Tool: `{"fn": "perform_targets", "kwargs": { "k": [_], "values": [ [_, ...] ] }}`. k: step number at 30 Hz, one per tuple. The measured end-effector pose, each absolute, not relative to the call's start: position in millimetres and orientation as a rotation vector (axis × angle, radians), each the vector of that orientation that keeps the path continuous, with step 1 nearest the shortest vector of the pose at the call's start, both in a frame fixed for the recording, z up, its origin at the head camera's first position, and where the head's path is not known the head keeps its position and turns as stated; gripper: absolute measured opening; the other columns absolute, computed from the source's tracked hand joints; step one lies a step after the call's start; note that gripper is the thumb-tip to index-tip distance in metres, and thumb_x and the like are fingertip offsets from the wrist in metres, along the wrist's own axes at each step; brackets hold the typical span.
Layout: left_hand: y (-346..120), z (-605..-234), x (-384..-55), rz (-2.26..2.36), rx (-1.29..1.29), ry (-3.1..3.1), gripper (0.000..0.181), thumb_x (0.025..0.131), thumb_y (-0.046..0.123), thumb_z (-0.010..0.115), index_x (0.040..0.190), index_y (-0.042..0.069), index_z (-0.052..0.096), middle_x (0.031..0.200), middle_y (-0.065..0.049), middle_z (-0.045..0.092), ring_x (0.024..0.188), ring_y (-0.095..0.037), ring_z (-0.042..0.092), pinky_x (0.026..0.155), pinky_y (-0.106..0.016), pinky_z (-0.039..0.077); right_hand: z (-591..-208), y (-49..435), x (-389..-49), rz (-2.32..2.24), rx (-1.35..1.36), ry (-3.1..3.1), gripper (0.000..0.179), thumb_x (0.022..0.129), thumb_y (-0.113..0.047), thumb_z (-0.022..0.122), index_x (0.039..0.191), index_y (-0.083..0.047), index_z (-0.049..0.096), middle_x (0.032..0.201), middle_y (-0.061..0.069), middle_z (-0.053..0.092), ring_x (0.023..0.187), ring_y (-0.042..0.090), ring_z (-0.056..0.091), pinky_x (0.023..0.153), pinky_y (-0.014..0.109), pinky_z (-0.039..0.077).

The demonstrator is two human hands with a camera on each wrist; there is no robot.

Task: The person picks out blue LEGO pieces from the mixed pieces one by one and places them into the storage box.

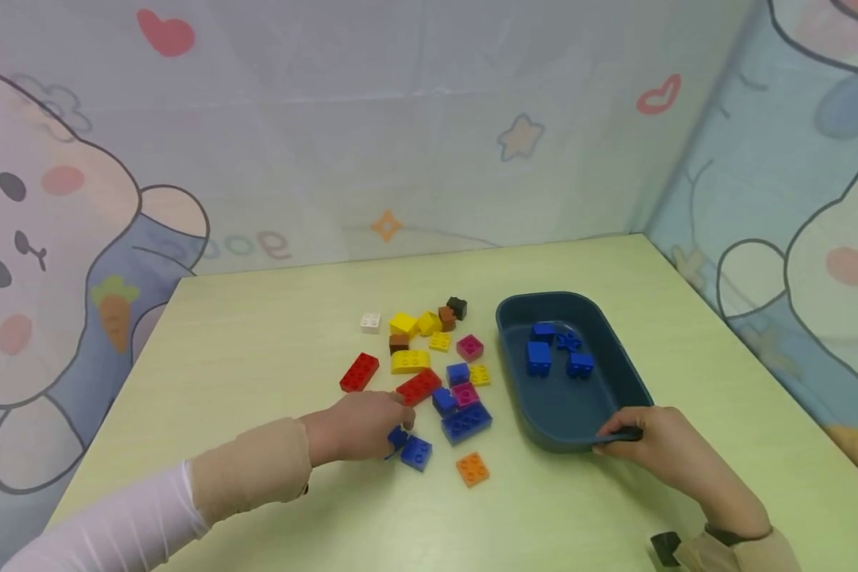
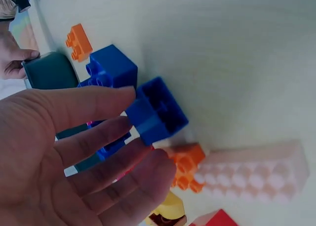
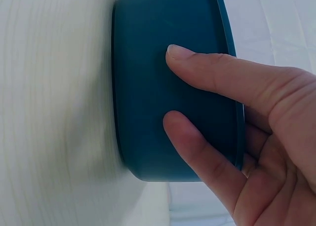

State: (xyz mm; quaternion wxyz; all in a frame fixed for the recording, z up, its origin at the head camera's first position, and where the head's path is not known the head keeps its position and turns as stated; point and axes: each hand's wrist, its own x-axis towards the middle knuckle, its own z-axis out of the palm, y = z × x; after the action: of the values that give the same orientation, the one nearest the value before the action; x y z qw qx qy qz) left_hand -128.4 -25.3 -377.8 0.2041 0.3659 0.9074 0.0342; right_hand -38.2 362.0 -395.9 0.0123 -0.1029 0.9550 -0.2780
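My left hand (image 1: 365, 425) reaches over the loose bricks and pinches a small blue brick (image 2: 157, 110) between thumb and fingers. The brick's hollow underside faces the wrist camera. Beside it on the table lies another blue brick (image 1: 416, 453), its studs up. At the right, my right hand (image 1: 661, 445) grips the near rim of a dark teal bin (image 1: 572, 437). Its thumb and one finger press the bin's outer wall (image 3: 148, 87), while other fingers go behind the rim. Several blue bricks (image 1: 539, 359) sit inside the bin, toward its far end.
Red (image 1: 360, 372), yellow (image 1: 411, 361), pink (image 1: 469, 347), brown and blue bricks lie scattered left of the bin. An orange brick (image 1: 473, 469) lies nearest the front. A long pale brick (image 2: 252, 174) shows beside another orange brick (image 2: 185, 161). A printed cloth hangs behind the table.
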Motion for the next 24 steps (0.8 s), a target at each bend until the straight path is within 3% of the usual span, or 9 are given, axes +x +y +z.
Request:
{"fn": "perform_targets", "kwargs": {
  "k": [18, 24],
  "values": [
    [-32, -397, -123, 0.129, 0.981, 2.583, 0.032, 0.09, 0.009, 0.075, 0.12, 0.015, 0.068, 0.102, 0.003, 0.06, 0.084, -0.011, 0.056, 0.083, -0.027, 0.053, -396, 356, -43, -0.866, -0.343, 2.971, 0.01, 0.082, -0.025, 0.084, 0.088, -0.024, 0.077, 0.092, -0.007, 0.072, 0.083, 0.016, 0.067, 0.07, 0.03, 0.053],
    [-27, -397, -123, 0.11, 0.996, 2.581, 0.031, 0.089, 0.01, 0.076, 0.12, 0.014, 0.068, 0.099, 0.004, 0.059, 0.084, -0.01, 0.055, 0.08, -0.024, 0.052, -397, 359, -40, -0.87, -0.333, 2.973, 0.01, 0.082, -0.024, 0.084, 0.088, -0.025, 0.077, 0.092, -0.009, 0.072, 0.081, 0.011, 0.066, 0.069, 0.028, 0.053]
  ]
}}
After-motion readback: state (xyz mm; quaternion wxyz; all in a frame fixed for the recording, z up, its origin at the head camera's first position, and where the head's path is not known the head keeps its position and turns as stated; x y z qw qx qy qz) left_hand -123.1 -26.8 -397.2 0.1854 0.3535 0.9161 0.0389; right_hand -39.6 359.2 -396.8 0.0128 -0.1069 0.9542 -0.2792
